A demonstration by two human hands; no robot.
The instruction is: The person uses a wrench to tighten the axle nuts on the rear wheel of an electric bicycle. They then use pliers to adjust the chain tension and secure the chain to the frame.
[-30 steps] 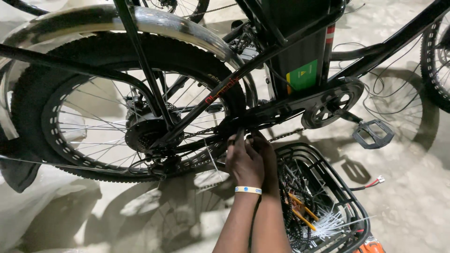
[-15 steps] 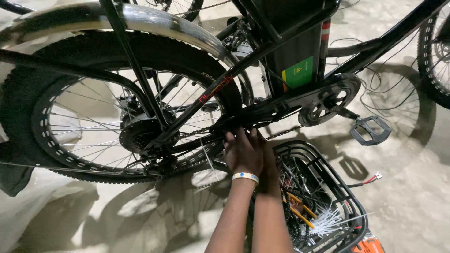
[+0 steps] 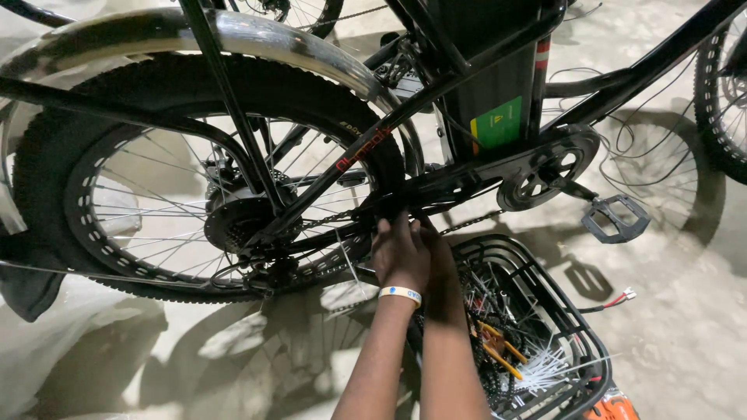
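Note:
A black bicycle stands before me, its fat rear wheel [image 3: 117, 233] at the left and its crank with chain guard [image 3: 545, 175] at the right. Both my hands reach up to the chain stay under the frame. My left hand [image 3: 401, 249], with a white wristband, has its fingers curled at the black tube and the chain [image 3: 467, 224]. My right hand [image 3: 440, 257] lies close beside it, mostly in shadow, fingers at the same spot. Whether either hand holds a small part is hidden.
A black wire basket [image 3: 576, 327] on the floor holds spokes, white cable ties and yellow-handled tools. A black pedal [image 3: 615, 218] sticks out at the right. A chrome mudguard [image 3: 257, 39] arches over the wheel. Another bicycle's wheel [image 3: 724, 101] shows at the right edge.
My view has shifted slightly closer and to the left. Both hands stay at the chain stay, moved a little up toward the frame.

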